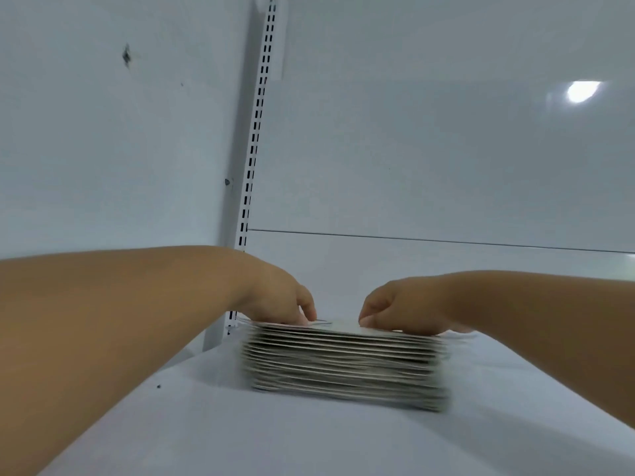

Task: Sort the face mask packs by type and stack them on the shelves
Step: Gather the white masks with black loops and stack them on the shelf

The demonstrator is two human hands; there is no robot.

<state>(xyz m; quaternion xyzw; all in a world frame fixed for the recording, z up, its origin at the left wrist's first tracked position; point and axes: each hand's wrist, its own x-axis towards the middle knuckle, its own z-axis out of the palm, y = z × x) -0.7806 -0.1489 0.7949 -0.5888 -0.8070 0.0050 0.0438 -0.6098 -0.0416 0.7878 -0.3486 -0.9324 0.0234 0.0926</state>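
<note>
A stack of several flat face mask packs (343, 365) lies on the white shelf (240, 434), its edges facing me, pale with dark lines. My left hand (275, 300) rests on the top of the stack at its left end, fingers curled down onto the top pack. On the right end sits my right hand (398, 309), its fingers likewise bent down against the top pack. Whether either hand grips a pack or only presses on it is hidden by the low viewing angle. The stack looks slightly blurred.
A white back panel (429, 166) rises behind the shelf. A slotted upright rail (256, 132) runs down the corner at the left of the stack, beside a white side wall (103, 132). Bare shelf surface extends in front of and to the right of the stack.
</note>
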